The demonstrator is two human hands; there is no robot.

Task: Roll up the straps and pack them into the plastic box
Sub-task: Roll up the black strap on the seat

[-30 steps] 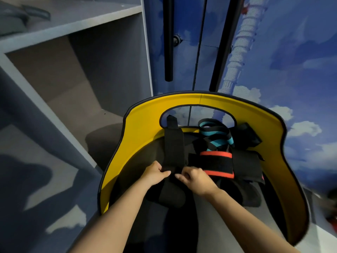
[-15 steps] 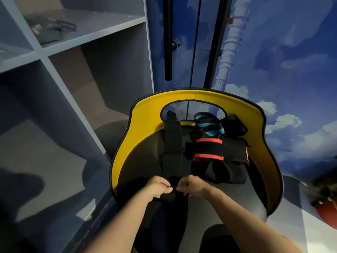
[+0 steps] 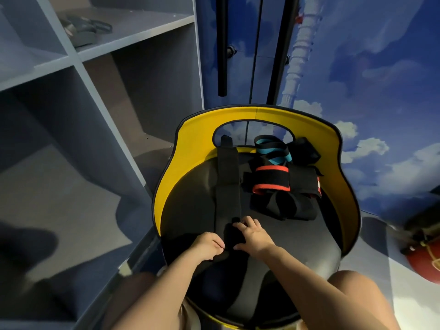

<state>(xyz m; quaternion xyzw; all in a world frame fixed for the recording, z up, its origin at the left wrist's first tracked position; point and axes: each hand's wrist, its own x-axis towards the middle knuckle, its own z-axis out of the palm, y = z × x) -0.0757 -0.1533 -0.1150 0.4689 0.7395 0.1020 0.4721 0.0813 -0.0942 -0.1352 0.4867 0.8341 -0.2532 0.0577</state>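
Where both hands [image 3: 232, 241] meet, black strap's [image 3: 227, 184] rolled end barely discernible.

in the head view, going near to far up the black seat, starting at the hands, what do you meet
left hand → right hand → long black strap lying flat → red-edged strap → teal-striped strap → yellow seat back
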